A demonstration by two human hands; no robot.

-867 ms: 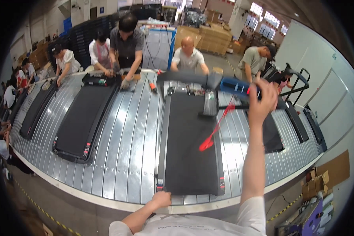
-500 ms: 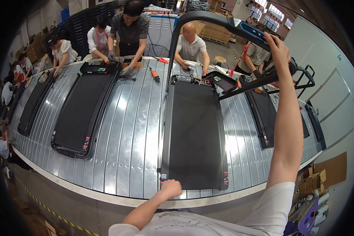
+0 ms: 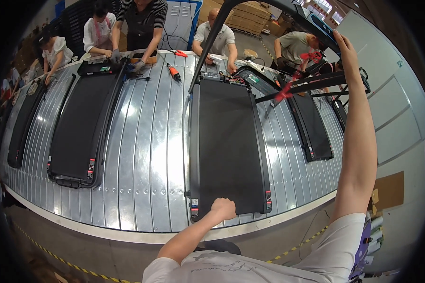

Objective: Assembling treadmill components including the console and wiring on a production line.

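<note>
In front of me a treadmill (image 3: 229, 141) with a black belt lies flat on the metal slat table. Its black handlebar frame (image 3: 295, 12) rises from the far end, tilted up to the right. My right hand (image 3: 348, 53), arm stretched far out, is closed on the handlebar beside the blue-edged console (image 3: 322, 27). Curled into a fist, my left hand (image 3: 224, 208) is over the near end of the belt; its fingertips are hidden and nothing shows in it. At the far end, electronics (image 3: 224, 79) and wires lie uncovered.
Other treadmills (image 3: 82, 127) lie to the left and another treadmill (image 3: 312, 125) to the right. An orange power screwdriver (image 3: 174, 72) and red-handled pliers (image 3: 178, 53) lie on the table (image 3: 141, 141). Co-workers (image 3: 217, 40) work along the far edge. Red ribbon (image 3: 284, 93) hangs near the upright.
My view has shifted, so the table sits higher and further left. My left fist has moved right and forward over the belt. The right hand stays on the handlebar, which has swung further up.
</note>
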